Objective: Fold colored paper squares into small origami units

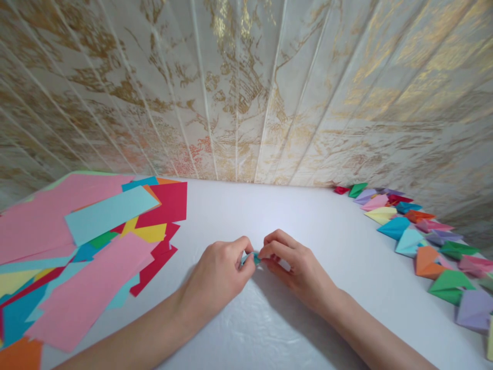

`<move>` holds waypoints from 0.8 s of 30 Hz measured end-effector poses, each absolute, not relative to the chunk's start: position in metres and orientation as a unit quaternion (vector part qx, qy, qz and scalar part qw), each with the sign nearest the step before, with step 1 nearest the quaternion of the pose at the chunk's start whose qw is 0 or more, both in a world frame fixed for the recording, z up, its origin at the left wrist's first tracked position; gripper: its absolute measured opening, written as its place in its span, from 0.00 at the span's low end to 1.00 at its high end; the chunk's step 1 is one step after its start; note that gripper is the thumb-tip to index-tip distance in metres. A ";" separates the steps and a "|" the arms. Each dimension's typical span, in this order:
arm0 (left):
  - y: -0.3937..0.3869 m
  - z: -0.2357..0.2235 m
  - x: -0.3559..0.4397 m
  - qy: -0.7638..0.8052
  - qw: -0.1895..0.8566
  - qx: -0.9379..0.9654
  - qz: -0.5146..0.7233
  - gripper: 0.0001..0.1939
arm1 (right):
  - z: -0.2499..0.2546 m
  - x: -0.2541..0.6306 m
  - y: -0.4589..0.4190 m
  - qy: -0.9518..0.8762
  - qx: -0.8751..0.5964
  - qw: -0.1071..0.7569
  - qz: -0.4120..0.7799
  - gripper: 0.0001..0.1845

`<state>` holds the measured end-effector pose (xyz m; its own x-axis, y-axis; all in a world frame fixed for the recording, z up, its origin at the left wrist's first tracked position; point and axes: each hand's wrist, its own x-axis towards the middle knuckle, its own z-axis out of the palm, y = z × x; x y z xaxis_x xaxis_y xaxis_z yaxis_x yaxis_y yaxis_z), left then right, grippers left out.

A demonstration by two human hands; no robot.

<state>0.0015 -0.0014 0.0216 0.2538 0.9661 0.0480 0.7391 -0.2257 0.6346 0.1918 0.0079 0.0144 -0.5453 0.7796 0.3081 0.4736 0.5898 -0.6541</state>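
My left hand (219, 272) and my right hand (296, 264) meet at the middle of the white table (246, 216). Both pinch a small light-blue folded paper piece (252, 258) between their fingertips, close to the tabletop. Most of that piece is hidden by my fingers. Both hands have their fingers curled and pressed together on the paper.
A loose pile of coloured paper strips (77, 246), pink, teal, red, yellow and orange, covers the table's left side. Several folded paper triangles (419, 241) in many colours lie in a row along the right edge. A gold-patterned wall (246, 87) stands behind the table.
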 end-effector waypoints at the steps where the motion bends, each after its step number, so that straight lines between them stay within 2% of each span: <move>1: -0.001 0.021 0.002 0.569 0.253 0.750 0.224 0.07 | 0.013 0.192 0.008 -0.852 -0.366 0.293 0.233 0.10; 7: -0.002 0.020 0.002 0.571 0.250 0.750 0.219 0.07 | 0.011 0.194 0.009 -0.887 -0.338 0.271 0.159 0.10; 18: -0.006 0.013 0.003 0.564 0.258 0.758 0.203 0.07 | 0.011 0.192 0.010 -0.855 -0.395 0.233 0.242 0.09; 24: -0.004 0.012 0.004 0.571 0.271 0.750 0.196 0.07 | 0.008 0.191 0.008 -0.889 -0.368 0.223 0.160 0.11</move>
<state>0.0039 -0.0042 0.0124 0.2714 0.9623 -0.0144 0.7498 -0.2021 0.6300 0.1910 0.0084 0.0077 -0.6307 0.7244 0.2784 0.5823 0.6789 -0.4472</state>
